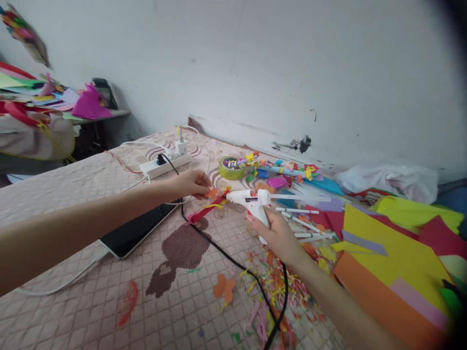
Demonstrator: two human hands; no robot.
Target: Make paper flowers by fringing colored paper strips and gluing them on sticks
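Observation:
My right hand (277, 232) is wrapped round the grip of a white hot glue gun (239, 197), with a clear glue stick (299, 197) poking out of its back. The gun's nozzle points left and meets, or nearly meets, the upper end of a red paper-wrapped stick (207, 210) with yellow trim. Closed in a pinch, my left hand (193, 184) has a small orange paper cutout (213, 193) at its fingertips, right beside that stick. Another orange paper cutout (224, 288) lies on the quilted cloth nearer to me.
A tablet (140, 228) lies under my left forearm, near a white power strip (166, 165). The gun's black cord (226, 255) crosses the cloth. Yellow tape (232, 167), decorated sticks (284, 171), paper scraps (280, 291) and coloured sheets (394, 248) spread to the right.

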